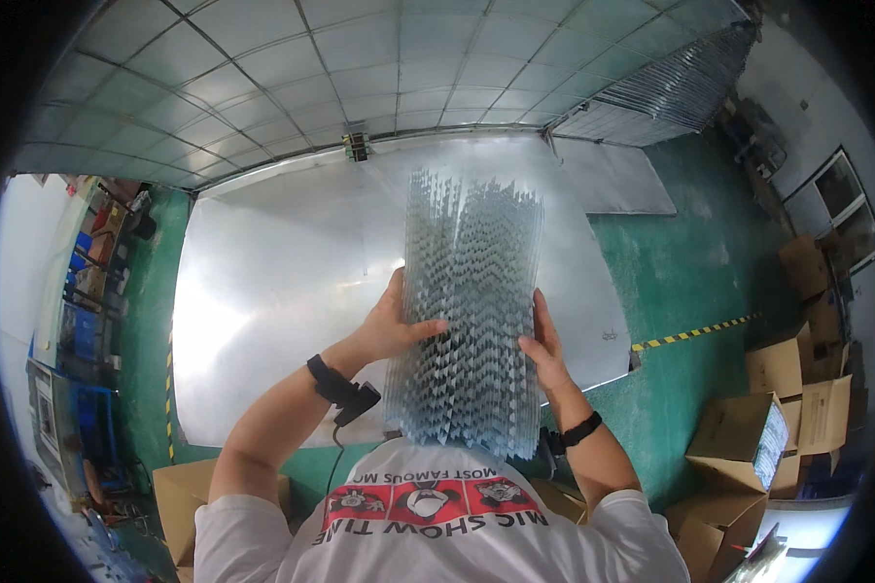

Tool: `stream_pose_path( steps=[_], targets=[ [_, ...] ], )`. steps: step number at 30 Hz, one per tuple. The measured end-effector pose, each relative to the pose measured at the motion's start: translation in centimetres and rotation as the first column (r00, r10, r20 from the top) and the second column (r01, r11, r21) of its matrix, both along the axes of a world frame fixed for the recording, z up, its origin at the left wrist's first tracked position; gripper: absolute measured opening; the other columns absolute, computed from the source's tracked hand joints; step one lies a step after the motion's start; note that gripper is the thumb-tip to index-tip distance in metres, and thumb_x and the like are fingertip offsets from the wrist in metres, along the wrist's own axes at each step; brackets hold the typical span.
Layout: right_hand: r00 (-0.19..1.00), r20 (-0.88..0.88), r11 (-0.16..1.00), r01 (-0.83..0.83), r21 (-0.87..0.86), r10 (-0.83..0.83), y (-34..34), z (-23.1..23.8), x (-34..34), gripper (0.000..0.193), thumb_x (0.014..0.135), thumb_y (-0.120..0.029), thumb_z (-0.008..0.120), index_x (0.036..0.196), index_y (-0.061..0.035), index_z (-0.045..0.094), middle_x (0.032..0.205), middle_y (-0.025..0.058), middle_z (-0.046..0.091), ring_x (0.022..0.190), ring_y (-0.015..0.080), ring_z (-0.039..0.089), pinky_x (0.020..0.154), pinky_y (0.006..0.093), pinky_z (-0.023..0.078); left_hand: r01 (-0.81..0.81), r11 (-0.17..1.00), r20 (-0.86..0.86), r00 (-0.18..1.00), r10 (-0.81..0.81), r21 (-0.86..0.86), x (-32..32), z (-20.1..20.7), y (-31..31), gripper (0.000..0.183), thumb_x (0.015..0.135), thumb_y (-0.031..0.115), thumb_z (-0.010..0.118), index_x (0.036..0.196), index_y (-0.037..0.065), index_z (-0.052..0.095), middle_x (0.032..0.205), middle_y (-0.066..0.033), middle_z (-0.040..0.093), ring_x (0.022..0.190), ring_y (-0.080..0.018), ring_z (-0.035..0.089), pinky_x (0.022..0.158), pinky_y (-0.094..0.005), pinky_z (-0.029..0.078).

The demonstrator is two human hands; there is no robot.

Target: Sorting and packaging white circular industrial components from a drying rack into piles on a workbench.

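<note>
Both hands, left (391, 325) and right (544, 345), clasp the translucent bluish corrugated plastic stack (469, 311) upright by its edges, each grip closed, forearms raised.

Your stack of ridged clear sheets (469, 311) hides the palm of your left hand (391, 325) and most of your right hand (544, 348) fingers. It also covers part of the metal sheet (282, 291) on the floor. The cardboard boxes (778, 389) are cut off at the rim, and the shelves (87, 282) are too blurred to read.

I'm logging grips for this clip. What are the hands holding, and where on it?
Both hold a stack of corrugated translucent sheets: left hand on its left edge, right hand on its right edge.
</note>
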State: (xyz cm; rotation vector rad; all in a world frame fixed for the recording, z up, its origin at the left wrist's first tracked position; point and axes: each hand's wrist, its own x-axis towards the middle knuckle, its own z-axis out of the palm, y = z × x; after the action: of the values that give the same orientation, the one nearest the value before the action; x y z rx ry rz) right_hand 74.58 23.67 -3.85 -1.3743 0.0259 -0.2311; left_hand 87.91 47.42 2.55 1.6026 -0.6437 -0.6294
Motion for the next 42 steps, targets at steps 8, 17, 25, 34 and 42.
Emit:
stream_pose_path(
  steps=[8,17,25,34,42],
  targets=[
    [0.999,-0.047,0.994,0.004,0.112,0.001,0.2,-1.9,-0.5,0.093,0.082,-0.053,0.055,0.144,-0.0008,0.010,0.150,0.0180,0.011,0.139,0.0286,0.009,0.111,0.0398,0.009,-0.073,0.995,0.047,0.996,0.070,0.064,-0.3,0.3,0.4,0.097,0.067,0.029,0.081,0.134,-0.004,0.018,0.129,-0.0192,0.041,0.122,-0.0255,0.039,0.104,-0.0384,0.031],
    [0.988,-0.121,0.994,0.106,0.034,-0.101,-1.3,-0.1,-2.2,0.101,0.078,-0.069,0.047,0.143,-0.0001,0.012,0.149,0.0181,0.014,0.138,0.0321,0.014,0.111,0.0423,0.009,-0.156,0.964,0.206,0.972,0.112,0.215,-0.5,0.7,0.0,0.093,0.064,0.031,0.083,0.129,-0.006,0.028,0.123,-0.0204,0.048,0.116,-0.0276,0.047,0.098,-0.0366,0.037],
    [0.992,-0.082,0.995,0.094,0.031,-0.091,-0.6,0.5,-2.1,0.097,0.082,-0.065,0.047,0.142,0.0032,0.013,0.147,0.0203,0.017,0.137,0.0285,0.017,0.111,0.0377,0.014,-0.298,0.891,0.319,0.929,0.188,0.342,1.2,-1.6,0.0,0.087,0.075,0.041,0.074,0.129,-0.011,0.029,0.121,-0.0227,0.048,0.109,-0.0270,0.052,0.090,-0.0341,0.045],
    [0.997,-0.010,0.996,0.074,-0.043,-0.075,0.0,0.6,-1.8,0.087,0.085,-0.044,0.058,0.142,0.0035,0.012,0.148,0.0176,0.019,0.137,0.0261,0.017,0.110,0.0359,0.013,-0.115,0.895,-0.010,0.991,0.132,0.432,-0.9,-0.7,2.7,0.105,0.068,0.047,0.076,0.136,-0.011,0.021,0.135,-0.0310,0.034,0.127,-0.0376,0.036,0.101,-0.0411,0.035],
    [0.981,-0.145,0.984,0.109,-0.139,-0.129,-0.7,0.1,-1.1,0.083,0.082,-0.024,0.067,0.143,-0.0022,0.016,0.148,0.0160,0.019,0.136,0.0279,0.019,0.109,0.0412,0.016,-0.034,0.949,-0.058,0.997,0.055,0.314,-0.5,-0.2,2.3,0.102,0.069,0.044,0.075,0.136,-0.011,0.021,0.134,-0.0280,0.038,0.124,-0.0367,0.039,0.102,-0.0398,0.033]
  ],
)
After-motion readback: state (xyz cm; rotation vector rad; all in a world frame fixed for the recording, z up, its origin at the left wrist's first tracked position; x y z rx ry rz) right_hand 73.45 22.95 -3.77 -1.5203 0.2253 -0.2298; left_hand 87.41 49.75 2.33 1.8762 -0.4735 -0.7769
